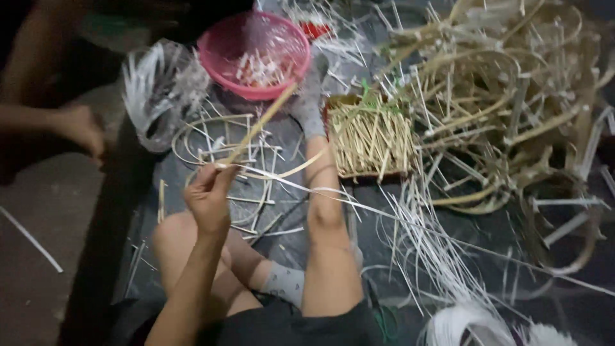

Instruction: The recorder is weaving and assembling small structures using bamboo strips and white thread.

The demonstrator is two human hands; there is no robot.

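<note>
1. Head view: the left hand (208, 195) is seen near centre, its grip closed on a thin tan bamboo stick (259, 125) slanting toward 1 o'clock, with pale flat strips (333, 192) trailing toward 4 o'clock.
2. The right hand is not seen.
3. A pink round plastic basket (253, 54) is found at 12 o'clock, a small box of cut sticks (371, 138) at 2 o'clock.
4. Another person's hand (80, 128) is seen at 9 o'clock.
</note>
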